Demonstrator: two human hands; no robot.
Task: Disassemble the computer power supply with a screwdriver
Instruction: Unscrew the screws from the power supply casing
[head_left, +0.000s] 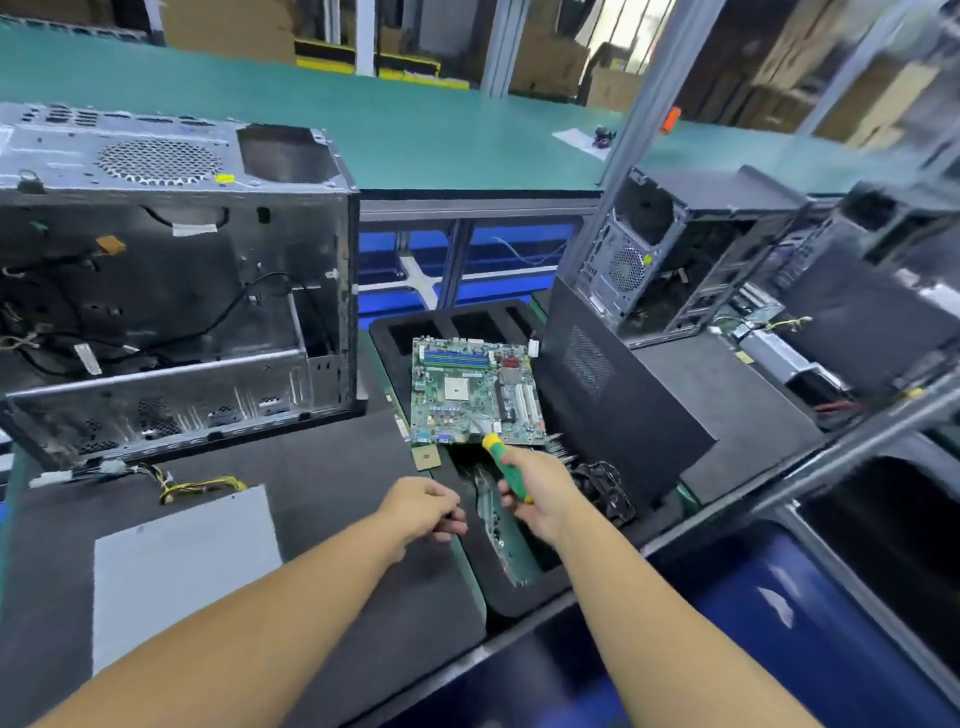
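Step judged: tool in hand, power supply not yet engaged. The screwdriver (505, 469) (green handle, yellow cap) is gripped in the right hand (540, 491) above the slotted black tray (395, 332), just below the motherboard (475, 395). The left hand (423, 506) is held beside it with fingers curled; whether anything small is pinched cannot be told. The power supply (182, 566) lies flat on the desk (322, 467) at lower left, housing apparently intact, its yellow-and-black cable bundle (202, 486) trailing toward the open computer case (171, 280). The next move is judged to call for both hands being brought left to the housing and its screws being located (none can be made out). Open desk is left between the tray edge and the supply; the case wall stands close behind.
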